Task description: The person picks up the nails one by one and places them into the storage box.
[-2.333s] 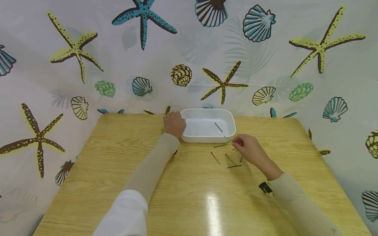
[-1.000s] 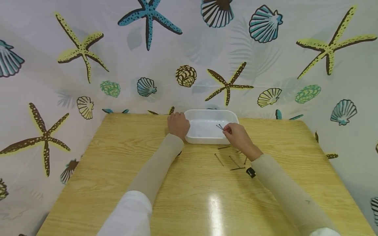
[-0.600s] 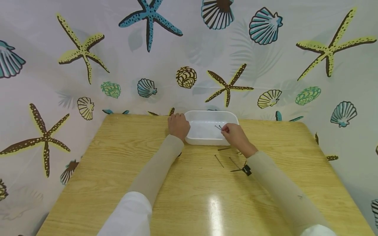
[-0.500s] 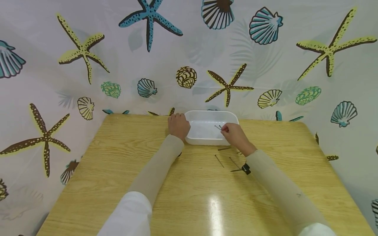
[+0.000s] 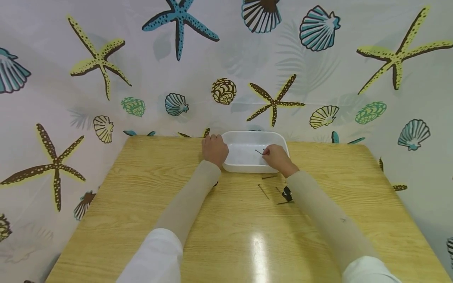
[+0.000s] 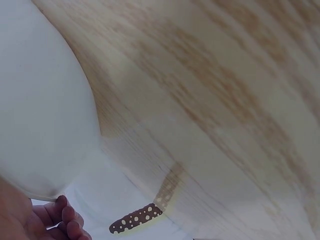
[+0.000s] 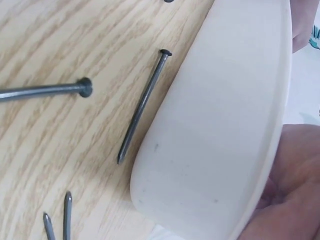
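Note:
A white plastic tray (image 5: 247, 169) stands at the back of the table. My left hand (image 5: 214, 150) grips its left end; in the left wrist view the fingers (image 6: 70, 217) curl at the rim. Over the tray's right part, my right hand (image 5: 277, 158) pinches a nail (image 5: 259, 152) near its lower part, head end pointing left. The head of another nail (image 5: 263, 149) shows just beyond the fingers, in the tray, most of it covered by the hand. In the right wrist view the tray's wall hides the fingertips.
Several nails lie on the wooden table (image 5: 148, 165) before the tray, among them one nail (image 7: 142, 107) along its front wall and one nail (image 5: 263, 192) farther out. The right forearm hides others. A curtain (image 5: 198, 70) printed with starfish and shells hangs behind.
My right hand has brought the pinched nail from the tray's front right corner to over the tray, then slightly farther left. The left hand keeps its hold on the tray.

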The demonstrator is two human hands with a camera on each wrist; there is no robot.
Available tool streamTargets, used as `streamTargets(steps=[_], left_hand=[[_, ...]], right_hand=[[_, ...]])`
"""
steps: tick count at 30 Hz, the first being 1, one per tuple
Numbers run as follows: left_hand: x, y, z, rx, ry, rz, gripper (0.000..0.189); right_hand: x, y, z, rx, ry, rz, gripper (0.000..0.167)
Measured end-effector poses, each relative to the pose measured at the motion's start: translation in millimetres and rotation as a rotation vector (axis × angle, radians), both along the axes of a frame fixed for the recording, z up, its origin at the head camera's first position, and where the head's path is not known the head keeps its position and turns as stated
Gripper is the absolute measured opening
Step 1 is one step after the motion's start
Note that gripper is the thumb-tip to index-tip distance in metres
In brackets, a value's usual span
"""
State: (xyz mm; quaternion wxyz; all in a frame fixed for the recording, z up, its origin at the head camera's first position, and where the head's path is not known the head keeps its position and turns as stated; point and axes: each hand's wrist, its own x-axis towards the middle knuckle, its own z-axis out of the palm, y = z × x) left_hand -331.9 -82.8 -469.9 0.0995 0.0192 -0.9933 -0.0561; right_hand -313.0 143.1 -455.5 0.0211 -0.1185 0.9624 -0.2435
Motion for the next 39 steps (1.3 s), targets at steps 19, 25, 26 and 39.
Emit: streamTargets(steps=[19, 25, 26, 39], left_hand=[[1.9, -1.5, 1.8, 0.009, 0.0, -0.003, 0.03], [0.7, -1.1, 1.6, 0.002, 0.006, 0.004, 0.029], [0.4, -0.8, 1.1, 0.0, 0.01, 0.005, 0.029], [1.9, -1.4, 1.5, -0.007, 0.011, -0.006, 0.031]], right_hand=[[-7.7, -6.6, -3.3, 0.075, -0.14, -0.15, 0.019], [-9.5, -7.4, -2.8, 0.07, -0.19, -0.175, 0.021], [-9.5, -7.4, -2.6, 0.068, -0.199, -0.179, 0.021], [-9.0, -8.3, -2.8, 0.079, -0.178, -0.181, 0.019]])
